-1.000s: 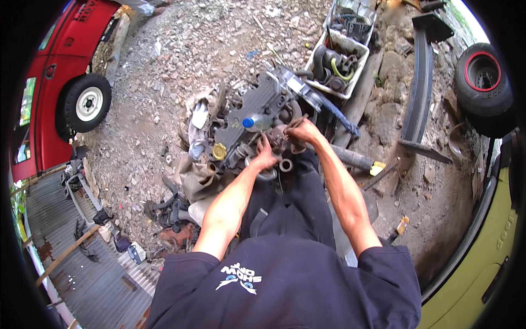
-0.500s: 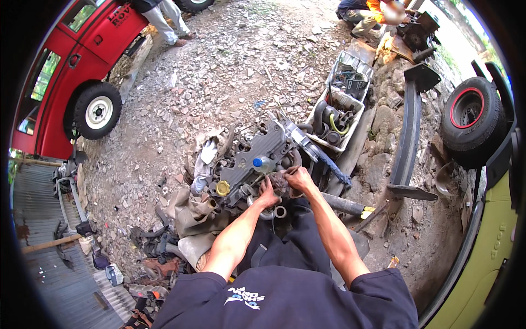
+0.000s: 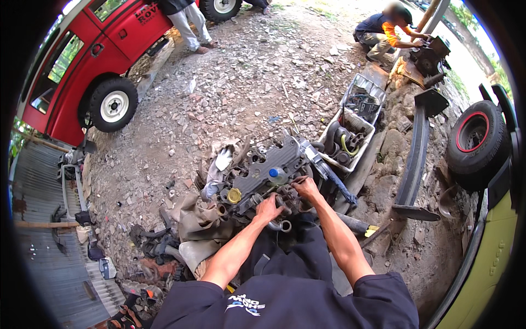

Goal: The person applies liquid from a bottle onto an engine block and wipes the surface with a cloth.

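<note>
An engine [image 3: 266, 174] with a long dark-grey top cover lies in front of my legs. At its near side, my left hand [image 3: 268, 209] is closed against a rusty metal engine part [image 3: 289, 199], thumb toward the middle. On the other side of that part is my right hand [image 3: 307, 188], its fingers bent and pinched together at the engine's edge. What those right fingertips hold is hidden. Just beyond my hands, a clear bottle [image 3: 279, 176] with a blue cap rests on the engine. A yellow cap [image 3: 234, 196] sits at the engine's left end.
White crates [image 3: 359, 164] of parts stand at the right, beside a stone ledge. Crumpled tan material [image 3: 192, 216] and scattered parts lie left. A red vehicle [image 3: 82, 71] is parked far left, a yellow-green one [image 3: 496, 257] right. A person [image 3: 383, 33] crouches far right; another stands far left.
The view has tipped upward, so surroundings sit lower in the picture. My hands are a little farther apart, still at the engine's near side. The crouching person shows more fully.
</note>
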`<move>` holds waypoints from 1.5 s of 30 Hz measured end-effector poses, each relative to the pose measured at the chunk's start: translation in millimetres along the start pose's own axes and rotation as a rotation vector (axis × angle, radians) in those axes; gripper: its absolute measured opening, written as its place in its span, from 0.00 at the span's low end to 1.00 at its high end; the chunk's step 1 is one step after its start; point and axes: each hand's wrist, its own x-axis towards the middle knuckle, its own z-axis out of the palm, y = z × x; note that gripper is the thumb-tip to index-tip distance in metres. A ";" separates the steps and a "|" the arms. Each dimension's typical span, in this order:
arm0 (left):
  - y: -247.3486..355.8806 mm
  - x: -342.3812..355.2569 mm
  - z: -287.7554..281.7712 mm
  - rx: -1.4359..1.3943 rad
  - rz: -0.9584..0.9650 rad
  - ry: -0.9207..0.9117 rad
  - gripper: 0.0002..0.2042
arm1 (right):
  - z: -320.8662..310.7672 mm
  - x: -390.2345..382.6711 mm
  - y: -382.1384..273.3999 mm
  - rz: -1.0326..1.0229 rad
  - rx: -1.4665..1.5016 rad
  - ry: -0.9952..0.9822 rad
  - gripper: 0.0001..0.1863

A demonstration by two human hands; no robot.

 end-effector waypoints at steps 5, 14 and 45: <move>-11.1 -10.3 17.9 0.043 0.010 -0.067 0.44 | 9.3 27.8 13.5 -0.077 -0.243 -0.044 0.15; -45.1 1.9 33.2 0.029 -0.019 -0.087 0.40 | 12.8 11.4 -16.8 -0.072 -0.096 -0.020 0.18; -53.3 1.7 25.1 -0.143 0.101 -0.235 0.43 | 9.9 36.8 16.6 0.121 -0.158 0.011 0.15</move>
